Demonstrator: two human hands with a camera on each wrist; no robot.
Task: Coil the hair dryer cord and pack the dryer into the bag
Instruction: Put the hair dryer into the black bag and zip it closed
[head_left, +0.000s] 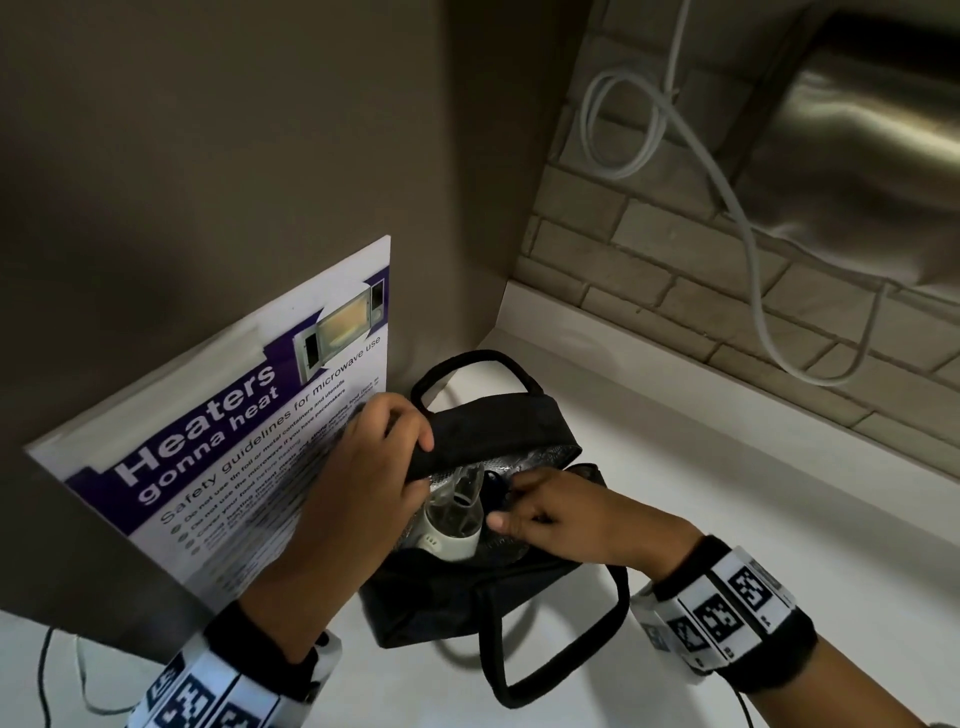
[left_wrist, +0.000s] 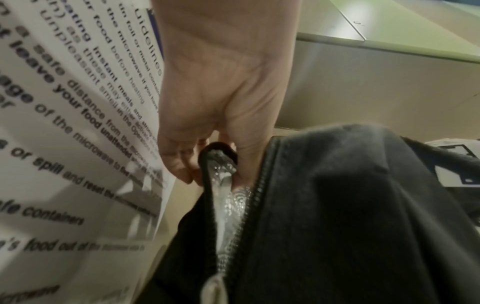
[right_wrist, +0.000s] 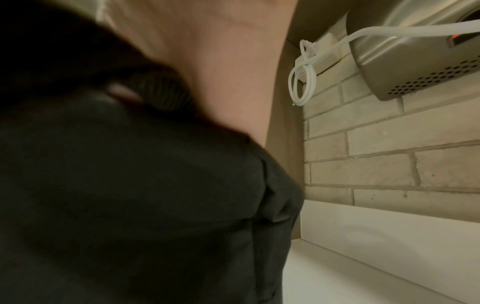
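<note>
A black insulated bag (head_left: 457, 597) stands open on the white counter (head_left: 727, 519), its silver lining showing. The hair dryer (head_left: 452, 525), white with a dark body, sits upright inside the opening. Its cord is not clearly seen. My left hand (head_left: 384, 441) grips the bag's far rim and holds it up; in the left wrist view the left hand (left_wrist: 207, 102) pinches the zipped edge and silver lining (left_wrist: 228, 205). My right hand (head_left: 530, 514) is at the near rim beside the dryer, its fingers curled on the black fabric. The right wrist view is mostly filled by the bag (right_wrist: 130, 205).
A microwave safety poster (head_left: 234, 441) leans on the wall just left of the bag. A white cable (head_left: 623, 124) loops down the brick wall behind. A steel appliance (head_left: 857, 156) hangs at the upper right. Thin cables (head_left: 62, 675) lie at the lower left.
</note>
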